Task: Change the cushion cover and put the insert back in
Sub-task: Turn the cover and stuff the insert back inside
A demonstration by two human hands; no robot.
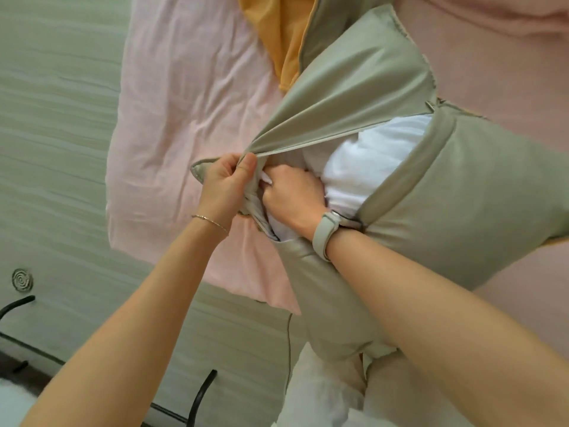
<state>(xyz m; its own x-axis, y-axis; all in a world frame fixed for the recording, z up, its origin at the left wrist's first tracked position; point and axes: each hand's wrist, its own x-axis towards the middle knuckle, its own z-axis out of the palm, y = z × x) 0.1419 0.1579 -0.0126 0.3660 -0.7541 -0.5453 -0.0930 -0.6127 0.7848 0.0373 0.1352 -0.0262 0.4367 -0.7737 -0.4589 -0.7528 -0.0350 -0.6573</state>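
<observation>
A pink bed sheet [184, 97] covers the bed and hangs over its left edge above the pale floor [55, 124]. On the sheet, towards the right side of the bed, lies the grey-green cushion cover [462, 217]. Its zip side is wide open, and the white insert [378, 161] is partly inside it, with a large part showing in the opening. A yellow cover [277, 35] lies on the sheet at the far edge, partly under the grey-green one. The left hand [224, 183] pinches the edge of the opening near its corner and pulls it tight. The right hand [292, 195] is clenched on the insert, inside the opening. On the right wrist is a pale watch [326, 232], on the left wrist a thin bracelet [212, 222].
</observation>
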